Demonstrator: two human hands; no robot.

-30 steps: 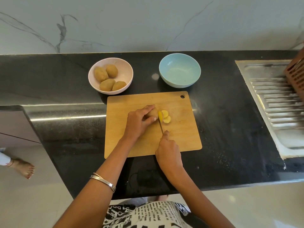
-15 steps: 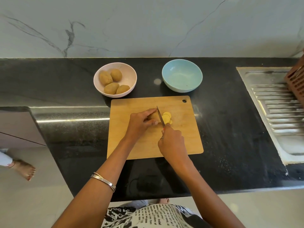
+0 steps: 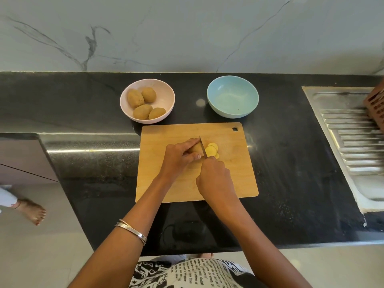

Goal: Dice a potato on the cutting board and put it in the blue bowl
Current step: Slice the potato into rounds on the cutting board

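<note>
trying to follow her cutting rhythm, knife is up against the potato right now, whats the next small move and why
Probably press the knife down through the potato for another slice. The right hand holds the blade at the cut face, the left hand grips the uncut part, and only a few slices lie on the cutting board. The blue bowl looks empty.
</note>
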